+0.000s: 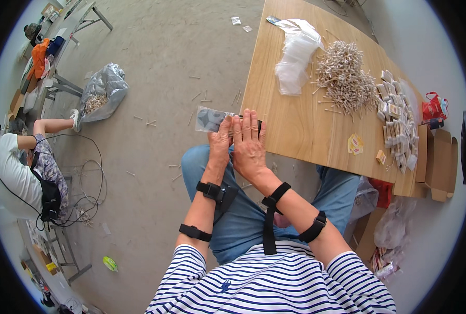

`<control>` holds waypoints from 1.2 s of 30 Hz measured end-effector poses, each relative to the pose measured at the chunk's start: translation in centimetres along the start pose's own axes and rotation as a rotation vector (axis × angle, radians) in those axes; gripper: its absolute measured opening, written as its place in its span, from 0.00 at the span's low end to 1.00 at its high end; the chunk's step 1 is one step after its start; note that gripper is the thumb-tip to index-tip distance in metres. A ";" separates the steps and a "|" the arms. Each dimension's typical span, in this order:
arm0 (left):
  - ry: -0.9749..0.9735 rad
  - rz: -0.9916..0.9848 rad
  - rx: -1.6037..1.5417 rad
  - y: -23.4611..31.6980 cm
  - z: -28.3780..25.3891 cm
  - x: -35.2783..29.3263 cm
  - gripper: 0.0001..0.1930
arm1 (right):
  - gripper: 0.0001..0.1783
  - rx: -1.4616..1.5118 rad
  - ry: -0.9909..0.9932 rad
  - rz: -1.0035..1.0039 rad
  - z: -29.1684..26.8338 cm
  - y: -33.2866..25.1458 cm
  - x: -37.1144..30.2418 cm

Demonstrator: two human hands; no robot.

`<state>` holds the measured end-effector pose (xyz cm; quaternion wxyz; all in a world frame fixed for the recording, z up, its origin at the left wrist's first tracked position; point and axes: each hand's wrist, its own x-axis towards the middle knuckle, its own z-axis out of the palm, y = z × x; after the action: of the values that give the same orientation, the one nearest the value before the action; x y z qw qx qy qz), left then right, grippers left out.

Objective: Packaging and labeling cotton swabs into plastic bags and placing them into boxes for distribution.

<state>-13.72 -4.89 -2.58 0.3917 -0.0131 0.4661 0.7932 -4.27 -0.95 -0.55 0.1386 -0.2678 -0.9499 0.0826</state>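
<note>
Your left grip (219, 140) closes on a clear packet (208, 119) with grey round shapes, at the middle of the frame, just beside the worktop's near corner; most of your fingers there are hidden. Your right grip (249, 144) lies right next to it, palm down, fingers stretched out side by side over something dark-edged; whether they pinch it, I cannot tell.

Closest to you, at the bottom of the frame, are your striped shirt (275, 282), the black straps (195, 233) around your forearms and your blue jeans (238, 220).

Your worktop (290, 123) fills the upper right. Toward its near edge lie yellow cards (355, 144) and a small orange box (381, 157). Along its right side are rows of small swab packs (399, 133), with an open cardboard box (442, 162) beside them. Farther up sit a heap of loose cotton swabs (343, 73) and, to its left, a spread of clear bags (296, 63).

Past that, stray swabs dot the floor (160, 68). Someone in a white top (16, 178) sits at the left edge of the frame, near a grey plastic bag (110, 86) with swabs inside. Orange cloth (38, 56) shows at the upper left.
</note>
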 end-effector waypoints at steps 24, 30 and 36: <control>0.035 0.076 -0.020 -0.1 -0.2 0.2 0.08 | 0.62 0.038 -0.098 0.151 -2.0 1.0 -0.6; 0.030 0.078 -0.016 -0.2 -0.5 0.2 0.09 | 0.61 0.061 -0.053 0.087 -2.9 0.9 -0.4; 0.035 0.054 0.012 0.1 -0.3 0.1 0.10 | 0.62 -0.022 -0.050 0.120 -2.5 1.7 -0.7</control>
<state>-13.98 -5.13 -2.72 0.3621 -0.0119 0.4778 0.8003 -2.06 0.34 1.27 0.1068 -0.3238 -0.9361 0.0869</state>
